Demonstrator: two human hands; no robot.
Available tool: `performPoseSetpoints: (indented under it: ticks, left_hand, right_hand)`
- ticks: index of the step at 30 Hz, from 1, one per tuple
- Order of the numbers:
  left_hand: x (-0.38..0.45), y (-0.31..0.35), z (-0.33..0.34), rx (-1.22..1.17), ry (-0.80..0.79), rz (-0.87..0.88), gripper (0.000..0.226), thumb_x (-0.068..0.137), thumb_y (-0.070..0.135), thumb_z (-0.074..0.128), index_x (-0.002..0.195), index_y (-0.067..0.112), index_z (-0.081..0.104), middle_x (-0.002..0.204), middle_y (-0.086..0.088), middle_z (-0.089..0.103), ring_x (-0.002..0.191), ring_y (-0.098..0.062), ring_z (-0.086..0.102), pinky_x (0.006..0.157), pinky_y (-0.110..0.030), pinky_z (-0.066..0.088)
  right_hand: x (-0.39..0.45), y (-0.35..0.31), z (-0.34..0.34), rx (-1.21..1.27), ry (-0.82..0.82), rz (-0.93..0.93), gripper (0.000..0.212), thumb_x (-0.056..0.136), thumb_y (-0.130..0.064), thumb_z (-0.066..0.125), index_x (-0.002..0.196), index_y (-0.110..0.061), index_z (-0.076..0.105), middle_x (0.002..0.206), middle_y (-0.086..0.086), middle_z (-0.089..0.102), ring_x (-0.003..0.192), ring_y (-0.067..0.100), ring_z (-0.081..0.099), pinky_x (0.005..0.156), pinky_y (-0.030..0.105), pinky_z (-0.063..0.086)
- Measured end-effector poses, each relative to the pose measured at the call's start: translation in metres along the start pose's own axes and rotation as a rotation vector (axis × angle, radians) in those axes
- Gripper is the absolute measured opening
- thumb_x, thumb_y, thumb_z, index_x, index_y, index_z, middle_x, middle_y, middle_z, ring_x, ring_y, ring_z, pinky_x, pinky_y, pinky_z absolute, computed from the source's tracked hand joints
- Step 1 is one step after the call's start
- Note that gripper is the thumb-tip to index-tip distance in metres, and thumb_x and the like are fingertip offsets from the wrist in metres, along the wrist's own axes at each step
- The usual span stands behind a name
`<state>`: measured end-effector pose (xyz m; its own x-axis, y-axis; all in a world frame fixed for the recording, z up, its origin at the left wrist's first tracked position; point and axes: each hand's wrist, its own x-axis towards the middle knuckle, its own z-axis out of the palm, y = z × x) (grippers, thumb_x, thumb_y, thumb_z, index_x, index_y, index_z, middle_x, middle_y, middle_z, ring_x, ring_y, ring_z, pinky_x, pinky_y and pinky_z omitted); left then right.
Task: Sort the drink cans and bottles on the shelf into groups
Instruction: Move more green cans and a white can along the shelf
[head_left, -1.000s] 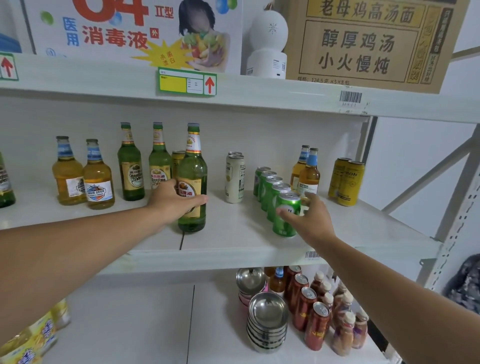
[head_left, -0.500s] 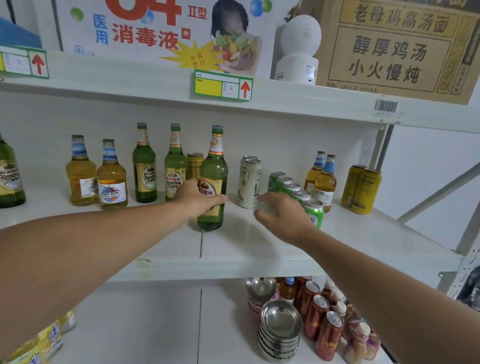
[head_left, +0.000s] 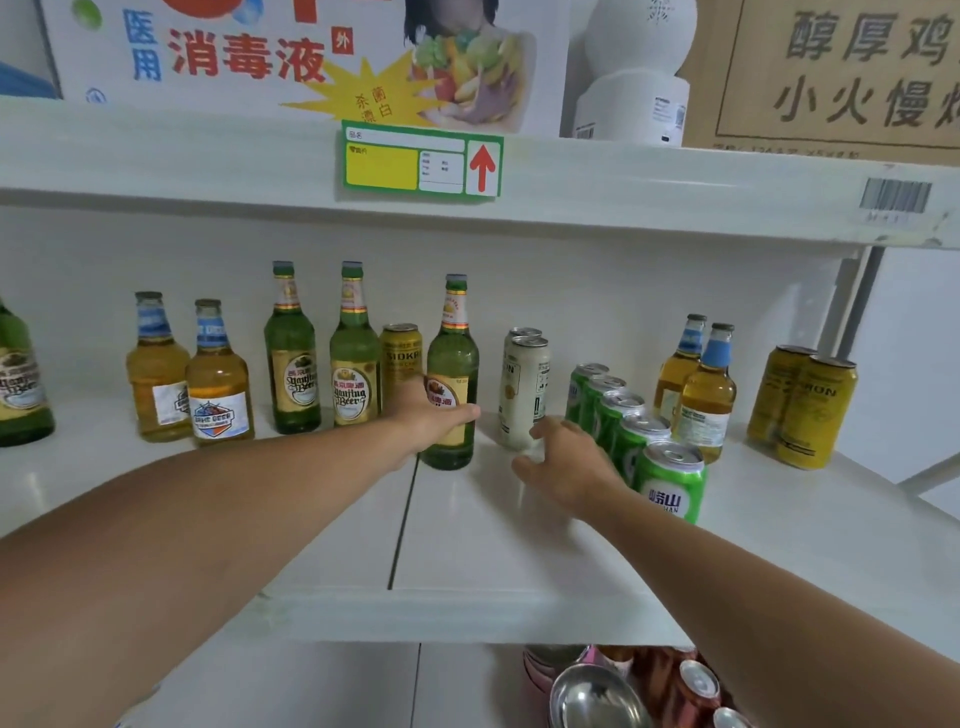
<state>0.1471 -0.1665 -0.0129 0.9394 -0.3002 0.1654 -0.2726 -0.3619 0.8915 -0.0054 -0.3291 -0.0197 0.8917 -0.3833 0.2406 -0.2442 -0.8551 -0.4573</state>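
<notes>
Since half a second ago the right hand (head_left: 566, 465) has slid further left, off the front green can and toward the tall white aluminium can (head_left: 524, 395); its fingers now reach the can's base, though whether they actually touch it is hard to tell. That hand is spread and loosely curved, grasping nothing, its arm coming in low from the right. The left hand (head_left: 431, 418) has not let go: its fingers stay wrapped round the lower body of the tall green glass beer bottle (head_left: 453, 374), which stands upright on the white shelf board (head_left: 467, 545), forward of the other bottles.

Counted on this shelf: five green glass bottles, namely the gripped one, two just left of it (head_left: 322, 358) and one at the far left edge (head_left: 21, 384)... that makes four in view. Four short amber bottles with blue neck labels stand in two pairs, left (head_left: 189, 379) and right (head_left: 696, 384). Five green cans (head_left: 670, 480) form a row, two white cans stand one behind the other, a gold can (head_left: 401, 353) is behind the gripped bottle, and two gold cans (head_left: 802, 405) stand at the right.
</notes>
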Motion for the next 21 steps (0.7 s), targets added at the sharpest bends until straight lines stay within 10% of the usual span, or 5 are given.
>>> performPoseSetpoints:
  ticks: [21]
  left_hand:
    - [0.095, -0.009, 0.041, 0.081, -0.008, 0.005, 0.07, 0.085, 0.05, 0.088, 0.137, 0.02, 0.052, 0.124, -0.005, 0.066, 0.117, -0.028, 0.066, 0.1, -0.047, 0.058]
  right_hand:
    - [0.015, 0.016, 0.019, 0.044, 0.12, 0.033, 0.037, 0.097, -0.038, 0.066, 0.13, -0.022, 0.061, 0.129, 0.0, 0.057, 0.109, 0.021, 0.058, 0.088, 0.035, 0.05]
